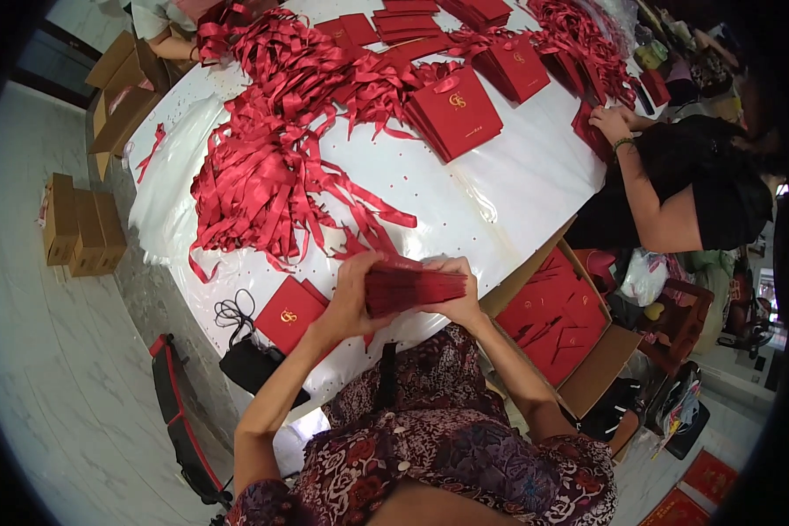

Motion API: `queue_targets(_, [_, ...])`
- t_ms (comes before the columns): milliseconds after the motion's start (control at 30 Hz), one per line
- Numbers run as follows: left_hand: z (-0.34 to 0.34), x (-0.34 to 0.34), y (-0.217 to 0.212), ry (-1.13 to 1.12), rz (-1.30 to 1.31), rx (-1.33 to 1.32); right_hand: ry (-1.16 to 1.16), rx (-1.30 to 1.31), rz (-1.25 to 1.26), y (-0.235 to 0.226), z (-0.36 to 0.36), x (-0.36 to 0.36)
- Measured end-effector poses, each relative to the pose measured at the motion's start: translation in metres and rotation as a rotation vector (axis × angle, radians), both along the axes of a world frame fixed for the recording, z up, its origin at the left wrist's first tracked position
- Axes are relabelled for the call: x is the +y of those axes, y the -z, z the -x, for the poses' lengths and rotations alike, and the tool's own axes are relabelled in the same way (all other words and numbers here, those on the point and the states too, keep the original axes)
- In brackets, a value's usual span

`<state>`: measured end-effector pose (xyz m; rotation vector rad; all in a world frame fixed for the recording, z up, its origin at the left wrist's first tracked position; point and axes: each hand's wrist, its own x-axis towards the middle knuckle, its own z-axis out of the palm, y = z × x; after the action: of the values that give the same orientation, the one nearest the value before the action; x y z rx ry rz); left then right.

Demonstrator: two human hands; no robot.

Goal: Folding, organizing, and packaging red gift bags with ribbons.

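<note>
Evidently, the left hand (355,295) and right hand (461,302) grip a stack of red bags (403,291) above the bench (535,175); the box (598,373) alongside looks well filled already, though loose ribbons (263,175) remain heaped beyond.

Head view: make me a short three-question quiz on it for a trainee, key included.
1. Multiple choice: what is held between the left hand and the right hand?
a) a brown box
b) a red stack
c) a black pouch

2. True or false: the open carton near the right hand has red things inside.

3. Fill in: the big heap of red ribbons lies on a table with a ____ top.

Key: 1 b; 2 true; 3 white.
</note>
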<state>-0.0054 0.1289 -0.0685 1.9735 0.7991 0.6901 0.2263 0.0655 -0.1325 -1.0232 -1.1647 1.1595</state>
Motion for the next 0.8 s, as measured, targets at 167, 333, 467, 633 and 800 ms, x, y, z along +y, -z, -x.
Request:
queue_targets(167, [-0.004,-0.009,0.014,-0.101,0.023,-0.054,0.033,-0.064,0.014,-0.001,0.001,-0.013])
queue_targets(333, [-0.010,-0.022,0.014,-0.119,0.119,-0.113,0.035,-0.135,0.058,-0.001,0.009,-0.018])
queue_targets(467, [-0.008,-0.022,0.019,-0.169,-0.026,-0.033,0.030,-0.116,0.105,-0.005,0.010,-0.013])
queue_targets(633, [-0.007,-0.019,0.021,-0.175,0.017,-0.039,0.001,-0.231,0.160,-0.022,-0.002,-0.022])
queue_targets(800, [-0.010,-0.019,0.017,-0.188,0.008,-0.017,0.349,-0.414,0.013,-0.018,-0.015,-0.058])
